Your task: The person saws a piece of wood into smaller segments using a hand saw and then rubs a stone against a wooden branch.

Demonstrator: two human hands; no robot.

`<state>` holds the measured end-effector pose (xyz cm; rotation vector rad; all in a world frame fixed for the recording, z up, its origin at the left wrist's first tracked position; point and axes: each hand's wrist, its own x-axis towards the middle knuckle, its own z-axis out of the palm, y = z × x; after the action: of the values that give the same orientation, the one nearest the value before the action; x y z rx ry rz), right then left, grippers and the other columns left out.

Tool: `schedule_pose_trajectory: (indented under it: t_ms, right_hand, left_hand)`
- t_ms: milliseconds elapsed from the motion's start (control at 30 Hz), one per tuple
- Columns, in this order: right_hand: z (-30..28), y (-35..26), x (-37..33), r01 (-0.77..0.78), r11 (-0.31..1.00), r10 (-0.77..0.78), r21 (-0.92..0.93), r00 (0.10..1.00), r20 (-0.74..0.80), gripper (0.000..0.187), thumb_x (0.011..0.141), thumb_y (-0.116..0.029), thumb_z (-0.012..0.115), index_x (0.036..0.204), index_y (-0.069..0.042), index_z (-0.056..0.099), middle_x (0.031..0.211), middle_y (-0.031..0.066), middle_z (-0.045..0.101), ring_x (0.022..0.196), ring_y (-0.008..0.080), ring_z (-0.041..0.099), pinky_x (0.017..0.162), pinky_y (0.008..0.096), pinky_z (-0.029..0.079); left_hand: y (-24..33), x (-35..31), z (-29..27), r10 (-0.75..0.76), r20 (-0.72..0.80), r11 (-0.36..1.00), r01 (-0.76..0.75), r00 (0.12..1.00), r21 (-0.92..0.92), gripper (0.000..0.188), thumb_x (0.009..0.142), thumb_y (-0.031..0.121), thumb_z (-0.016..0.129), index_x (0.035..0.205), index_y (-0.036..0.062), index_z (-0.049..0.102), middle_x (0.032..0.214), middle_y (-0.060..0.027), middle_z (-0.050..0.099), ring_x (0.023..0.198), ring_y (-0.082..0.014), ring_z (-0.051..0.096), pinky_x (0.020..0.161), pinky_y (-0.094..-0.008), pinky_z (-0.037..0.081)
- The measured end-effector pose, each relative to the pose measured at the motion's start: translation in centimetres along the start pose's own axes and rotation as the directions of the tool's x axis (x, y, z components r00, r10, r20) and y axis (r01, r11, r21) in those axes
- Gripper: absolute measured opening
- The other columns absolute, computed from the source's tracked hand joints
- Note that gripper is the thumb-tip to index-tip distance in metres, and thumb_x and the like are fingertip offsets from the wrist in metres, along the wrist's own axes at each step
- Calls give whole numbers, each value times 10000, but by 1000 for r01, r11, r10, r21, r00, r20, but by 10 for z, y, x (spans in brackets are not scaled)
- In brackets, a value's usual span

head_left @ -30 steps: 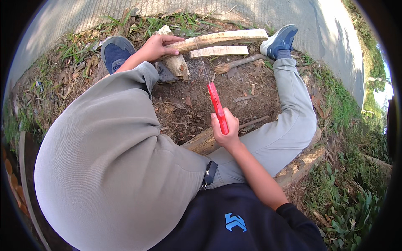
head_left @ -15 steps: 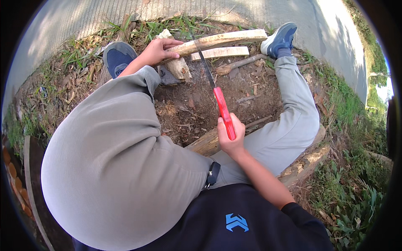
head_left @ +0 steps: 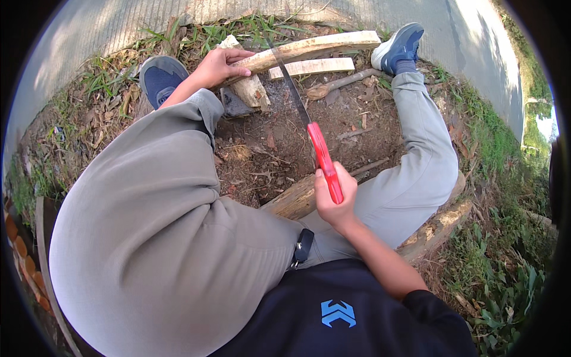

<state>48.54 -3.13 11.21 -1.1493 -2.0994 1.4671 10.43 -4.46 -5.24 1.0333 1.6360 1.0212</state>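
Observation:
My right hand [head_left: 336,196] is closed around the red handle of a hand saw [head_left: 322,156]. The saw's dark blade runs up and away, lying across a long, slightly curved piece of wood [head_left: 321,46] near its left part. My left hand [head_left: 221,66] grips that wood's left end, thumb on the near side and fingers over the top. Beneath the left end is a short split log [head_left: 250,90], with a dark grey stone [head_left: 236,103] beside it. A pale curved wood strip [head_left: 311,68] lies just nearer than the long piece.
A stick [head_left: 344,84] lies on the bare soil to the right. Nearer, a thick log [head_left: 294,199] passes under my legs. My shoes [head_left: 163,78] flank the wood left and right. Grass and a concrete road [head_left: 196,15] lie beyond.
My right hand has drawn the saw slightly back toward me and to the right. The blade stays across the wood, still held by my left hand.

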Motion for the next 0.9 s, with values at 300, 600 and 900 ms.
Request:
schedule_pose_trajectory:
  t_ms: [300,600,900]
  right_hand:
    - [8,7,-18,22,998,-21,-54,1000,20,133,895,-39,661,809,-21,561,569,74,539,468,146,576,478,303,447]
    - [26,-2,12,13,1000,-13,-15,1000,9,135,898,-54,660,811,-23,561,569,59,540,471,130,560,478,317,443]
    - [26,1,46,6,993,-1,114,999,-44,197,939,-66,636,778,-32,527,617,-14,473,555,50,413,489,283,340]
  left_hand:
    - [-27,9,-4,14,20,1000,-14,1000,-5,568,813,142,876,1334,28,680,1261,-128,729,1161,-186,692,1031,-322,534]
    - [-20,10,-1,27,41,996,-24,999,-82,571,813,137,874,1343,43,681,1257,-129,732,1149,-160,691,1006,-307,536]
    - [-21,12,-4,30,19,999,-30,999,-28,564,809,141,877,1329,30,688,1197,-143,753,1079,-162,714,958,-317,562]
